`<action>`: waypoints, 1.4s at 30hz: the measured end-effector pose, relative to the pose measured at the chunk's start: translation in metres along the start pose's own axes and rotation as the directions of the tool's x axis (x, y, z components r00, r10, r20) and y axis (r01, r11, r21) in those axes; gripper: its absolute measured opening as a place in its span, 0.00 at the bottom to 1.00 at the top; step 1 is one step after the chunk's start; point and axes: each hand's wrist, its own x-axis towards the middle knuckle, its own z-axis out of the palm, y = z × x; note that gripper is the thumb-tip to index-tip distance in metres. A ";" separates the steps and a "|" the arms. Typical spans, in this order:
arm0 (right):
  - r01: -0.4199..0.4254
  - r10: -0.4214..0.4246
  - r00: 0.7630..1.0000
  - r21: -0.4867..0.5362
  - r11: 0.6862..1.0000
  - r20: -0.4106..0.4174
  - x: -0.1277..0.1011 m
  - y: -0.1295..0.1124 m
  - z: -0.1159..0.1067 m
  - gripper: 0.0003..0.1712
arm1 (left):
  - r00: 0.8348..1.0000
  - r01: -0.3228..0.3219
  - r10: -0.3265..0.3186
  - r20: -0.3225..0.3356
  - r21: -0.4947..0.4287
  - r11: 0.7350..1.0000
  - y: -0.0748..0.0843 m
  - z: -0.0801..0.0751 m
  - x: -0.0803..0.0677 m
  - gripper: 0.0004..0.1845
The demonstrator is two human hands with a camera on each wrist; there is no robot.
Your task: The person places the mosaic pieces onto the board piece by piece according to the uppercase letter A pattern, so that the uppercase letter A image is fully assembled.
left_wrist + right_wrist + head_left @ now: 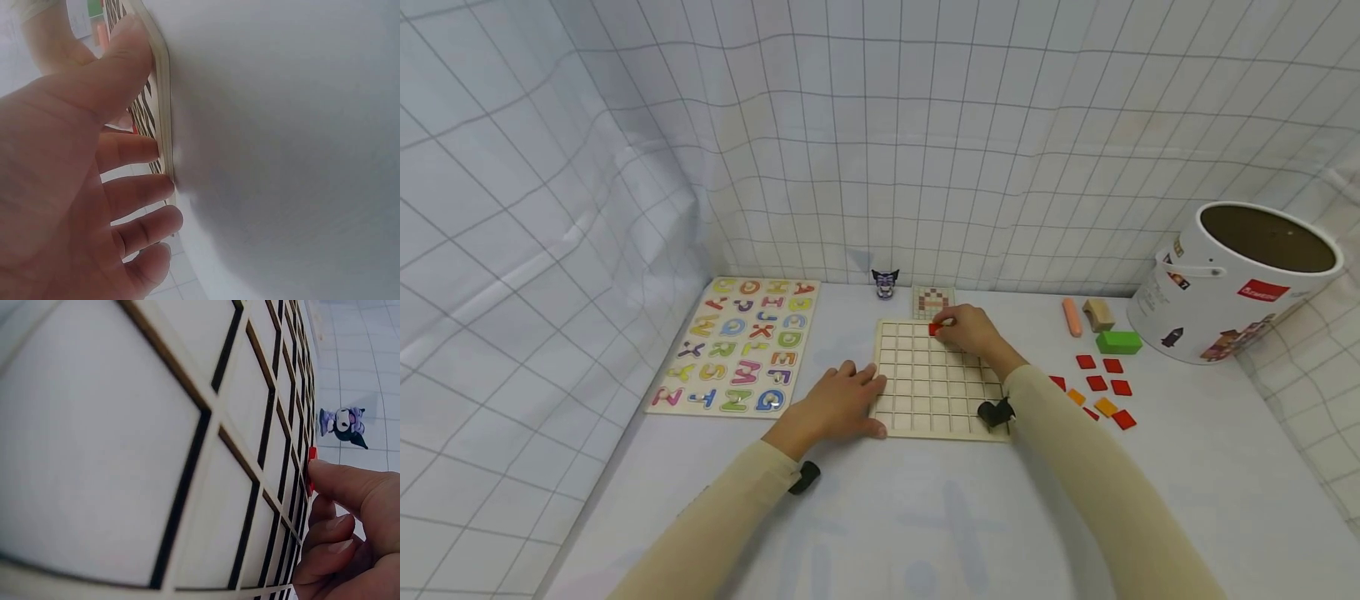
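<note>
The right hand (pixel 973 331) has its fingers (pixel 350 487) pinched on a red tile (pixel 935 329) over a far cell of the grid board (pixel 936 379), while the left hand (pixel 838 404), fingers spread flat, steadies the board's near-left edge on the tabletop (pixel 925 517)

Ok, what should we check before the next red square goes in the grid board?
1. Grid board held steady: ok, the left hand presses flat against its left edge.
2. Red tile at the top row: ok, the right hand pinches it there.
3. Tile sitting fully down in its cell: cannot tell, fingers cover it.
4. More tiles ready: ok, red and orange tiles lie loose to the right of the board.
5. Pattern card in sight: ok, it lies just beyond the board.
6. Other cells free: ok, all cells in view look empty.
</note>
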 end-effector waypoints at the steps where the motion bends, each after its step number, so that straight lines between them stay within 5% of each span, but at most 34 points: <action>1: 0.000 0.000 1.000 -0.007 1.000 -0.003 0.000 0.000 0.000 0.18 | 1.000 -0.002 0.002 -0.002 0.000 1.000 0.000 0.000 0.000 0.48; 4: 0.001 -0.001 1.000 -0.027 1.000 -0.004 0.000 0.002 0.000 0.18 | 1.000 -0.001 0.001 -0.002 -0.003 1.000 0.001 -0.001 0.000 0.48; 8: 0.003 -0.004 1.000 0.065 0.998 0.008 -0.008 0.006 -0.011 0.22 | 1.000 0.003 -0.003 0.001 -0.013 1.000 0.001 -0.002 0.000 0.48; 14: 0.046 -0.037 0.997 0.156 0.987 -0.063 -0.057 0.030 -0.065 0.26 | 1.000 0.000 0.000 0.005 -0.011 1.000 0.002 -0.004 0.000 0.48; 19: -0.070 0.094 0.990 0.205 0.976 -0.108 -0.124 0.077 -0.116 0.27 | 1.000 -0.005 0.005 0.010 -0.010 1.000 0.005 -0.006 0.002 0.47; 25: -0.245 0.278 0.949 0.211 0.946 -0.148 -0.182 0.143 -0.150 0.33 | 1.000 -0.023 0.023 -0.011 -0.020 1.000 0.004 -0.003 0.003 0.46; 31: -0.295 0.309 0.950 0.206 0.933 -0.039 -0.189 0.181 -0.150 0.36 | 1.000 -0.006 0.006 -0.014 -0.015 1.000 -0.003 0.001 -0.004 0.46; 42: -0.306 0.308 0.951 0.096 0.947 -0.012 -0.175 0.192 -0.152 0.33 | 1.000 -0.004 0.004 0.001 -0.035 0.999 0.001 -0.001 0.000 0.46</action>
